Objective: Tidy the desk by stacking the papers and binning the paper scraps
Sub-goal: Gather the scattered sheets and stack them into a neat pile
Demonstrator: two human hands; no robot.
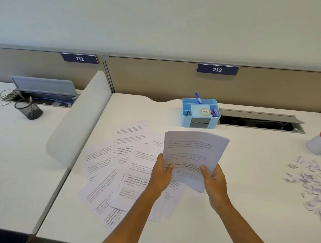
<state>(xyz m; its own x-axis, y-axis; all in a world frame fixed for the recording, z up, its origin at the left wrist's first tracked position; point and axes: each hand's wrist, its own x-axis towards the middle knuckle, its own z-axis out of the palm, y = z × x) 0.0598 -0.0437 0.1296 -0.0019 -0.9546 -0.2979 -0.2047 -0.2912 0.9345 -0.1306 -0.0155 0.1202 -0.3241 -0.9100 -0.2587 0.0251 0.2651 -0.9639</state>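
White desk: left hand, right hand both gripping gathered stack. Stacking underway; loose sheets probably next, scraps unbinned.

Curved paper stack above scattered sheets

both hands raised, thumbs on top, fingers curled beneath

A light blue desk organiser stands near the table's far edge, holding a roll of tape, purple binder clips and a blue pen. Behind it, partition plates read 213 and 212. A black mesh pen cup sits on the neighbouring table.
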